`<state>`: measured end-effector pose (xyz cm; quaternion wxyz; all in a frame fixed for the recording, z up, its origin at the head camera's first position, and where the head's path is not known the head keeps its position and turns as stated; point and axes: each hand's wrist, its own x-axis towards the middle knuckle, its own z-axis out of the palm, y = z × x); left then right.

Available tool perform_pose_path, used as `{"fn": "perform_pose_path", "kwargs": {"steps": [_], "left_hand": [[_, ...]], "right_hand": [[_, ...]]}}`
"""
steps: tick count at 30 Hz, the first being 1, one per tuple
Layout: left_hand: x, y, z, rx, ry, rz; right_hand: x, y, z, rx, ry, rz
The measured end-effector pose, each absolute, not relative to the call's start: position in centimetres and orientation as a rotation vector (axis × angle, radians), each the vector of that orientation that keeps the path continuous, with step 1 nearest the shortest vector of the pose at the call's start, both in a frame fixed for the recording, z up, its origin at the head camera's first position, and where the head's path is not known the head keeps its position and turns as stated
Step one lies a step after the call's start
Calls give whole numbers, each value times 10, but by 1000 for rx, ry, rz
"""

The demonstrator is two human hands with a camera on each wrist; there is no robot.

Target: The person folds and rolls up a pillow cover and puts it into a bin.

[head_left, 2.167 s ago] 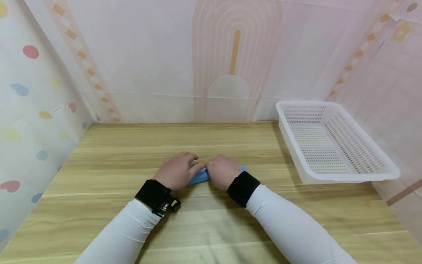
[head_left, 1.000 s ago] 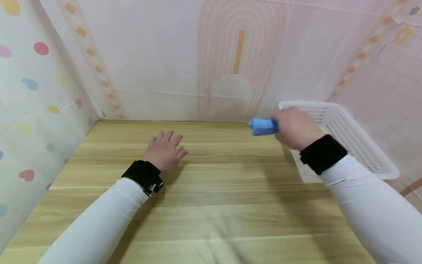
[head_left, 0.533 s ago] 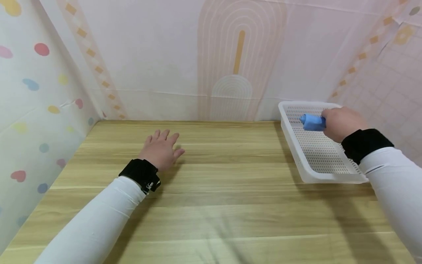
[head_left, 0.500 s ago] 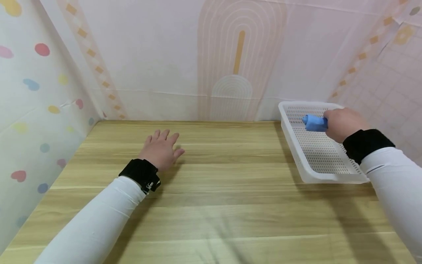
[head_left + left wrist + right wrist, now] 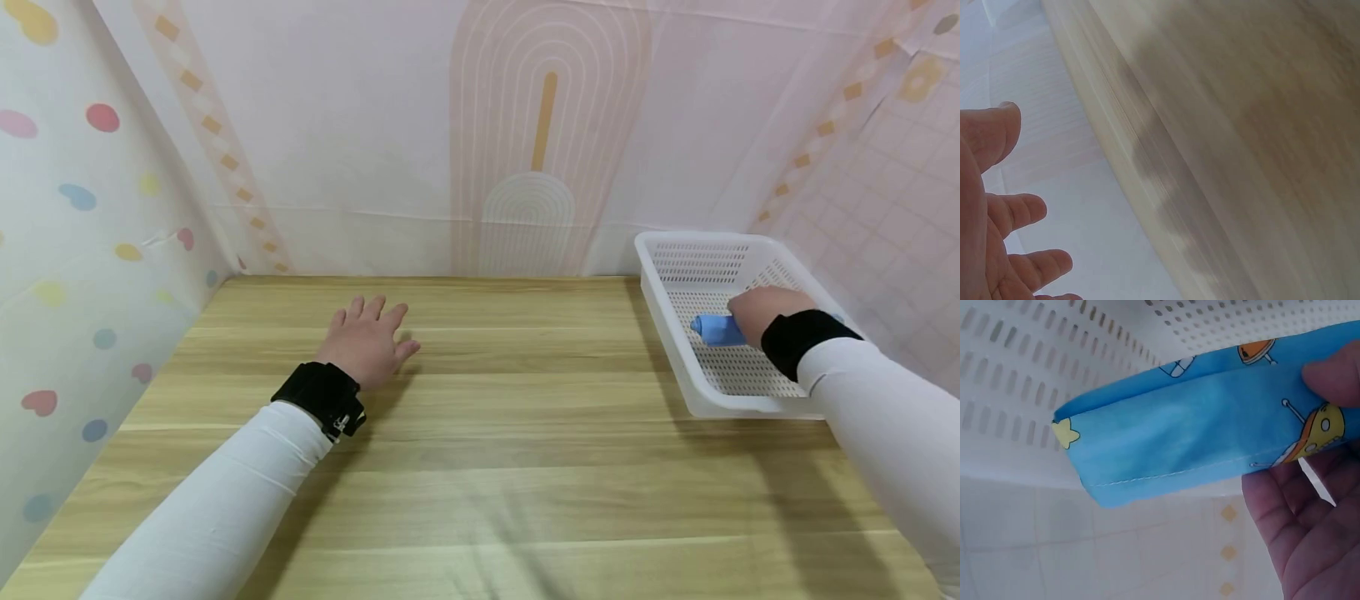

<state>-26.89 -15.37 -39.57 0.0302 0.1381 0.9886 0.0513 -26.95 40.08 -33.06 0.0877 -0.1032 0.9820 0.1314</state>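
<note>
In my right hand (image 5: pixel 765 310) is a rolled-up blue cloth (image 5: pixel 718 330), one end of which sticks out to the left. The right wrist view shows the cloth (image 5: pixel 1172 437) with a stitched hem and cartoon prints, pinched between thumb (image 5: pixel 1338 378) and fingers. Hand and cloth are within the outline of a white plastic basket (image 5: pixel 675 358), low over its slotted floor. My left hand (image 5: pixel 363 346) hovers over the left part of the table, palm down, fingers spread, holding nothing. In the left wrist view its thumb (image 5: pixel 991 134) and fingers stand apart.
The wood-grain table (image 5: pixel 487 483) runs back to a pink-white patterned wall sheet (image 5: pixel 360 150). A dotted sheet (image 5: pixel 45 250) closes the left side. The basket's raised rim stands at the table's back right, beside the right-hand sheet (image 5: pixel 900 208).
From the middle of the table, the right hand has carried the cloth right to the basket and lowered it there. The left hand has left the cloth, moved left and spread its fingers.
</note>
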Motion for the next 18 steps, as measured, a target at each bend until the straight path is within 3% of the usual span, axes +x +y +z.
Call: {"fn": "perform_pose_path", "kwargs": {"steps": [11,18], "left_hand": [[-265,-156,-395,411,3059,158],[-266,-152,-391,407,3062,147]], "right_hand": [[-259,379,-339,-433,2849,350],[-257,380,-338,-377,2798,309]]}}
